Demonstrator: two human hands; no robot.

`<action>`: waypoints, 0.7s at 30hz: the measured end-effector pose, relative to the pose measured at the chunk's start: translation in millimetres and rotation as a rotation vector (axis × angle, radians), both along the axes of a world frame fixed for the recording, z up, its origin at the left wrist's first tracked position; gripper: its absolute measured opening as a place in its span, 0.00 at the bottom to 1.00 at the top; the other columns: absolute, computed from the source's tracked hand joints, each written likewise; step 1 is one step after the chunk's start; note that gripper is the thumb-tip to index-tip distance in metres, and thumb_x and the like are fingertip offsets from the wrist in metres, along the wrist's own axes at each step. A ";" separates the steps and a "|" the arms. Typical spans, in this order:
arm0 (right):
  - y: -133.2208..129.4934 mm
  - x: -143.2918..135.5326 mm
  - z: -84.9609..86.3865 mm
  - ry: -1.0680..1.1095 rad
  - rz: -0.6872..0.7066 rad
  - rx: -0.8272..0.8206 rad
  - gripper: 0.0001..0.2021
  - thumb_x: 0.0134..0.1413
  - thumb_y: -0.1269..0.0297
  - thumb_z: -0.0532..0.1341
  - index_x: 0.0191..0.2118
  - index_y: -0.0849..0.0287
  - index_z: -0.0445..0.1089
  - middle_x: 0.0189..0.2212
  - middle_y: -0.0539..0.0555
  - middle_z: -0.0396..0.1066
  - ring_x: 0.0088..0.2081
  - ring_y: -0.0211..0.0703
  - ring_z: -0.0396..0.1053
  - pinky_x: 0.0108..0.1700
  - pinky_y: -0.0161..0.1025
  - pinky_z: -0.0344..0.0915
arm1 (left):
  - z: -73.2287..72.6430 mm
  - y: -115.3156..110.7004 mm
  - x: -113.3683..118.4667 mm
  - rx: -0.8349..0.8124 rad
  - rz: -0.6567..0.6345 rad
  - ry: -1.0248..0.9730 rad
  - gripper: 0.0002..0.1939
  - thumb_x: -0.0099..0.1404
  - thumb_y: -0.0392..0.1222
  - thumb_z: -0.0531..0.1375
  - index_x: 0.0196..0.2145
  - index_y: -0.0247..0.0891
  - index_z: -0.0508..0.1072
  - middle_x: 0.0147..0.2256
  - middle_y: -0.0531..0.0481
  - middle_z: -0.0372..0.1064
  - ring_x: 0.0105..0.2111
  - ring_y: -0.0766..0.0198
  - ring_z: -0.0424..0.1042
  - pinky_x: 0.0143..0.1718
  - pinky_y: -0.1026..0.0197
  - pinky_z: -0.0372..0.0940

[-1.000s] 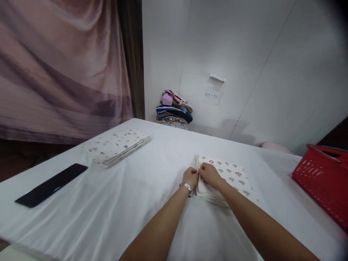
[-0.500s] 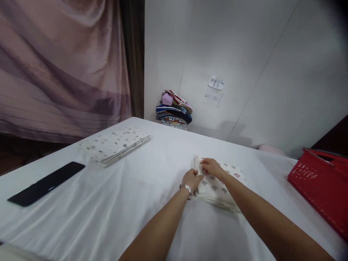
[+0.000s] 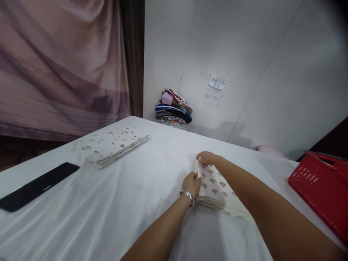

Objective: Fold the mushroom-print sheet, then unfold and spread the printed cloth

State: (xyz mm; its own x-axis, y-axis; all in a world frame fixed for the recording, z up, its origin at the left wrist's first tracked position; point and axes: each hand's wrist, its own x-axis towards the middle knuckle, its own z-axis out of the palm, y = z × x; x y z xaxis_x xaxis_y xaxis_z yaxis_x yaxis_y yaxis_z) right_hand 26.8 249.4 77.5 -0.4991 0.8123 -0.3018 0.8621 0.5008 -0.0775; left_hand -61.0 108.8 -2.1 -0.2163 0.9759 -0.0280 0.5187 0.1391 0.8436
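A folded white cloth (image 3: 214,186) printed with grey mushrooms and small red marks lies on the white-covered table (image 3: 130,203), right of the middle. My left hand (image 3: 191,184), with a silver bracelet at the wrist, pinches the cloth's left edge. At the far left corner of the same cloth, my right hand (image 3: 207,158) is closed on the edge. The right forearm passes over the cloth and hides its right part.
Another folded patterned cloth (image 3: 111,145) lies at the back left, with a black flat object (image 3: 38,186) nearer the front. A red basket (image 3: 320,188) stands at the right edge. Behind the table is a pile of folded fabrics (image 3: 173,108) against the wall.
My right hand has moved from the cloth's upper surface to its far left corner. The left hand stays at the left edge. The view has shifted slightly.
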 end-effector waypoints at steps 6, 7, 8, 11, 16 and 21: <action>8.5 -2.2 -3.2 -0.053 0.066 0.086 0.11 0.44 0.72 0.55 0.36 0.56 0.70 0.34 0.54 0.70 0.33 0.42 0.67 0.30 0.33 0.58 | -1.8 -1.1 1.5 0.010 0.001 0.071 0.09 0.59 0.44 0.52 0.32 0.39 0.70 0.28 0.50 0.70 0.30 0.64 0.67 0.29 0.65 0.54; 9.5 -1.9 -5.4 -0.047 0.068 0.095 0.11 0.45 0.71 0.55 0.36 0.56 0.69 0.34 0.54 0.70 0.33 0.42 0.67 0.31 0.33 0.58 | -1.5 -1.5 1.7 0.008 -0.001 0.082 0.10 0.59 0.44 0.51 0.31 0.39 0.70 0.28 0.50 0.70 0.30 0.64 0.67 0.29 0.64 0.54; 10.2 -1.5 -8.0 -0.039 0.070 0.103 0.10 0.46 0.71 0.55 0.36 0.56 0.69 0.34 0.54 0.70 0.33 0.43 0.67 0.31 0.34 0.59 | -1.1 -1.9 1.8 0.004 -0.005 0.091 0.10 0.59 0.44 0.51 0.31 0.39 0.70 0.28 0.50 0.70 0.30 0.63 0.67 0.29 0.64 0.54; 10.4 -0.5 -16.6 0.001 0.075 0.127 0.12 0.49 0.70 0.53 0.39 0.55 0.69 0.36 0.55 0.70 0.36 0.45 0.67 0.35 0.36 0.59 | -0.6 -3.0 1.7 -0.006 -0.009 0.101 0.09 0.59 0.43 0.51 0.31 0.39 0.70 0.28 0.50 0.70 0.30 0.62 0.67 0.29 0.64 0.55; 5.4 2.9 -32.2 0.103 0.085 0.169 0.17 0.52 0.71 0.50 0.48 0.55 0.65 0.46 0.54 0.66 0.48 0.44 0.61 0.48 0.37 0.55 | -0.7 -5.3 1.7 -0.023 0.028 0.070 0.12 0.58 0.41 0.52 0.41 0.39 0.66 0.31 0.48 0.71 0.33 0.61 0.68 0.33 0.63 0.57; 0.3 6.4 -51.0 0.156 0.015 0.174 0.21 0.57 0.63 0.47 0.55 0.59 0.57 0.54 0.56 0.59 0.52 0.45 0.58 0.52 0.40 0.53 | 4.1 -8.9 1.4 -0.071 0.002 0.082 0.16 0.61 0.39 0.48 0.48 0.38 0.61 0.34 0.45 0.71 0.36 0.59 0.69 0.35 0.62 0.57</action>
